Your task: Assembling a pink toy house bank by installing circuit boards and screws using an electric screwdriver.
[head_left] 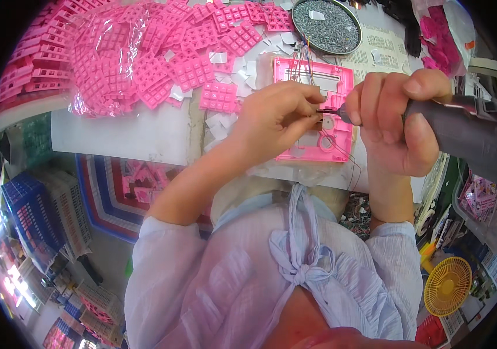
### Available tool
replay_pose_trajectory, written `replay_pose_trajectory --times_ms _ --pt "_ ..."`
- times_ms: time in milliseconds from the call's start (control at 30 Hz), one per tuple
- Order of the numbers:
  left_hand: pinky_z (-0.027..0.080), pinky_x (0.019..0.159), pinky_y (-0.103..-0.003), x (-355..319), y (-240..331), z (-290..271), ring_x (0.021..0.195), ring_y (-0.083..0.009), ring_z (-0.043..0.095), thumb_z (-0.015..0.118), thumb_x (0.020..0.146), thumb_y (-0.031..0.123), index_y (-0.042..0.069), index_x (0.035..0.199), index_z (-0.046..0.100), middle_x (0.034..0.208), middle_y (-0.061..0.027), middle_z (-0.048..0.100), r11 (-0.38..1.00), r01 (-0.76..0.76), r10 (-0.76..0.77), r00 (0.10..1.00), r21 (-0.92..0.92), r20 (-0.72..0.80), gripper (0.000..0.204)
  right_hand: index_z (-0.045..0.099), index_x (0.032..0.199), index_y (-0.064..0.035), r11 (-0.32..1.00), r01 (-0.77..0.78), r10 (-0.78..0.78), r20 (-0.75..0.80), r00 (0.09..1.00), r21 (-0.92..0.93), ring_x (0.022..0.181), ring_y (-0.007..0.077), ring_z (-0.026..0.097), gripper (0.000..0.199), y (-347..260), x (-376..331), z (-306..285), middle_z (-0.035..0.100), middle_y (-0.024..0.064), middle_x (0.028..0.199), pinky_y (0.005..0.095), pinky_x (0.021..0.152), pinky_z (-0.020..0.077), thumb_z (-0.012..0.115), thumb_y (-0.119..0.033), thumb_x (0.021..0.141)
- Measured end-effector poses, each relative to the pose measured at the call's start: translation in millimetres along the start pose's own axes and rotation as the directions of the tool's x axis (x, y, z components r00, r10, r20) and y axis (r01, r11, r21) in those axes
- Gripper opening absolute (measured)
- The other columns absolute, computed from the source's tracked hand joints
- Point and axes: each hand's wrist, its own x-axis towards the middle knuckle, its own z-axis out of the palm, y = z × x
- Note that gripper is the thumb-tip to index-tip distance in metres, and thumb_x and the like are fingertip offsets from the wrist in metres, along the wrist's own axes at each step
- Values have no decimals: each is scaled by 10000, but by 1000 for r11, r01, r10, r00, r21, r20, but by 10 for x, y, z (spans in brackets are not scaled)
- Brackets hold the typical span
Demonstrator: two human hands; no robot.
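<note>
Wrapped around a dark grey power screwdriver [463,125], my right hand [396,119] holds it nearly level, with its bit pointing left. My left hand [280,116] is pinched at the bit's tip; whatever small piece sits between the fingertips is too hidden to name. Both hands are above an open pink plastic housing [341,154], which lies on the table with thin coloured wires [306,64] running from its upper part. A round speaker-like disc [328,123] and a pink ring show inside it. My left hand covers the housing's left middle.
Beyond the housing stands a round tray [299,29] of small grey metal parts, likely screws. Pink keypad frames [193,70] pile up at the far left, some under clear plastic. A yellow basket [448,286] is low on the right, and blue crates [33,206] stand at left.
</note>
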Motion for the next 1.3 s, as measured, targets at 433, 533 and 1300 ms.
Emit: replay_pose_trajectory --times_ms 433,533,1300 --pt "518 655 -385 7 -60 29 754 -283 647 804 716 8 55 806 607 904 -80 694 910 -332 337 941 247 24 221 480 1233 -39 998 -45 39 -126 991 -51 598 127 475 317 -49 -36 152 490 10 656 331 620 463 578 -172 962" --pt "528 744 -402 12 -52 31 848 -273 677 789 741 39 62 830 616 948 -75 708 872 -359 361 931 333 58 196 520 1134 25 999 -36 30 -232 972 -21 593 115 523 293 -6 -47 186 553 49 696 314 608 496 649 -110 909" --pt "376 893 -447 -212 -79 -85 1107 -121 667 747 827 145 130 910 643 1156 19 738 752 -114 19 988 649 151 134 475 1025 -48 897 -137 87 -136 987 -421 552 125 458 184 532 -179 -171 504 50 655 340 595 488 634 -88 943"
